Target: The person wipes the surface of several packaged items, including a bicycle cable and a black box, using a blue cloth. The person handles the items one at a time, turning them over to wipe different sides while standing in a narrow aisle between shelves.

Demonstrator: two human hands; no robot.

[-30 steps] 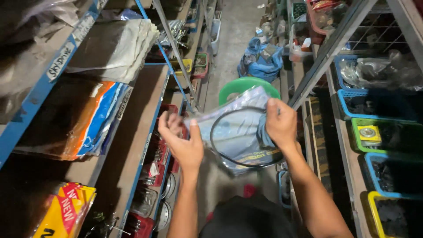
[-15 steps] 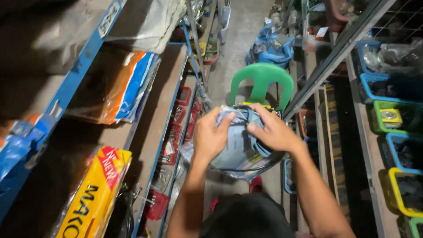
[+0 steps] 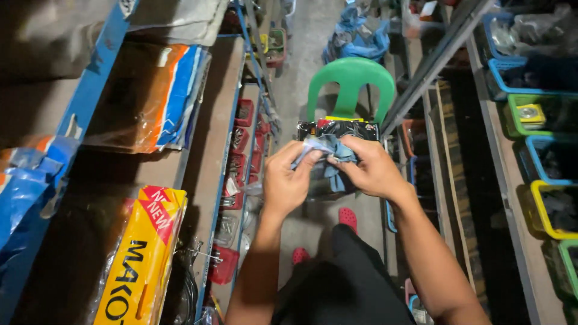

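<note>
Both my hands meet at chest height in a narrow aisle. My left hand (image 3: pixel 289 183) and my right hand (image 3: pixel 368 168) pinch a crumpled, bluish clear plastic bag (image 3: pixel 328 153) between them, folded small. Right behind the bag lies a dark flat packet (image 3: pixel 337 128) on the seat of a green plastic chair (image 3: pixel 351 81). The bag's contents are hidden by my fingers. My red shoes (image 3: pixel 347 216) show on the concrete floor below.
Blue metal shelving (image 3: pixel 96 84) on the left holds sacks, a yellow bag (image 3: pixel 141 259) and small red trays (image 3: pixel 244 111) of hardware. Coloured bins (image 3: pixel 539 117) line the right shelves. A grey diagonal rail (image 3: pixel 427 66) crosses the upper right. Blue bundles lie far down the aisle.
The bag, spread wide with a dark ring visible a second ago, is now bunched tightly between my hands. My view has tilted down and nearer the chair.
</note>
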